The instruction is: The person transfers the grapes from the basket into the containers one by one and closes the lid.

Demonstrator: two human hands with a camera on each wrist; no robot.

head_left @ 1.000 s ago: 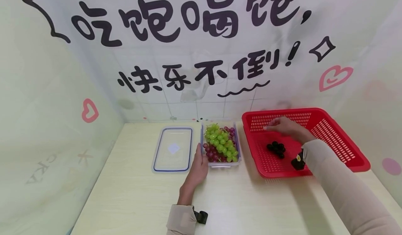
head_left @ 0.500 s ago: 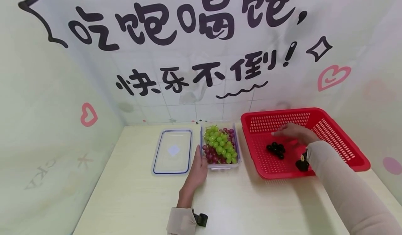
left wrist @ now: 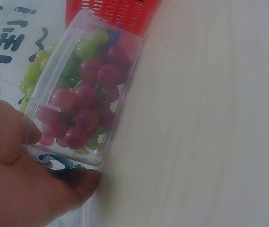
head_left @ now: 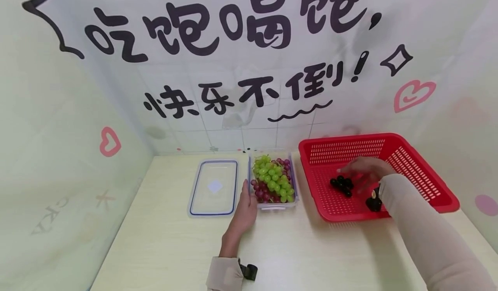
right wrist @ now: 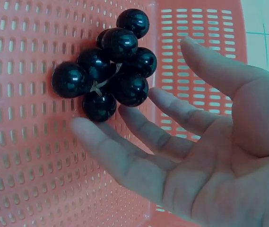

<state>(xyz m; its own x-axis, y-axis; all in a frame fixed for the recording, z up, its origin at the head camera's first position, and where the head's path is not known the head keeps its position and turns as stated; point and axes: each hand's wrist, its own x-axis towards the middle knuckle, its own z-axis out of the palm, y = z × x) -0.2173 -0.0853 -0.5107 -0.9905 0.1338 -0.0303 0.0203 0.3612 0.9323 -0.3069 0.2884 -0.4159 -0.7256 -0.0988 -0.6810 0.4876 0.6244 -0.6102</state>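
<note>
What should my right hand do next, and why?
Probably ease the right hand slightly closer and curl it gently around the black grapes: they lie right beside it in the red basket, and it looks open, holding nothing.

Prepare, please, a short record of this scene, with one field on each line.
left grip: touches the clear box at its near left corner
right grip: in the red basket beside the black grapes, contact unclear
clear box: uncovered, green grapes lying over purple grapes
red basket: right of the clear box
lid: flat on the table, left of the clear box
wall: large black lettering
</note>
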